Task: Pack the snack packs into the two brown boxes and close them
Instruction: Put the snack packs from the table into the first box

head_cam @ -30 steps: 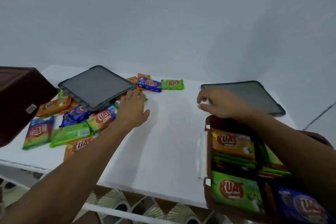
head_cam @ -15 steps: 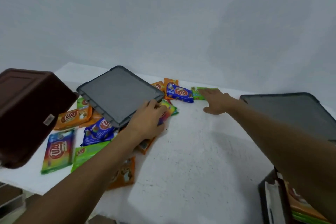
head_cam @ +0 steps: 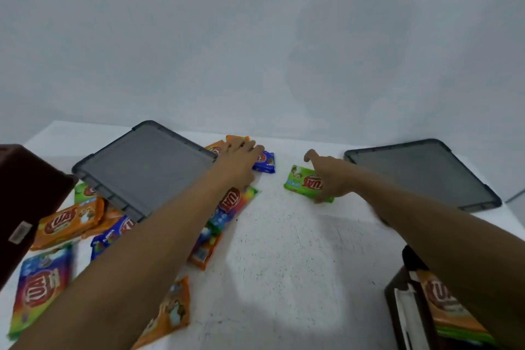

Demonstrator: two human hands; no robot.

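Snack packs lie scattered on the white table (head_cam: 284, 258). My left hand (head_cam: 241, 160) reaches far and rests flat on a blue pack (head_cam: 267, 163), beside orange packs (head_cam: 237, 138) at the back. My right hand (head_cam: 331, 176) pinches a green pack (head_cam: 302, 182) at its right end, thumb under it and forefinger lifted. A dark brown box (head_cam: 28, 202) stands tilted at the left edge. The other brown box (head_cam: 396, 295) sits at the bottom right and holds an orange pack (head_cam: 443, 304) above green ones.
Two grey lids lie on the table, one at back left (head_cam: 147, 167) resting over some packs, one at back right (head_cam: 423, 173). More packs, orange (head_cam: 66, 221), rainbow (head_cam: 39, 284) and blue (head_cam: 113, 236), spread under my left forearm. A pale wall stands behind.
My left hand left the grey lid's corner and went forward onto the far blue pack. My right hand took hold of the green pack and drew it nearer and to the right.
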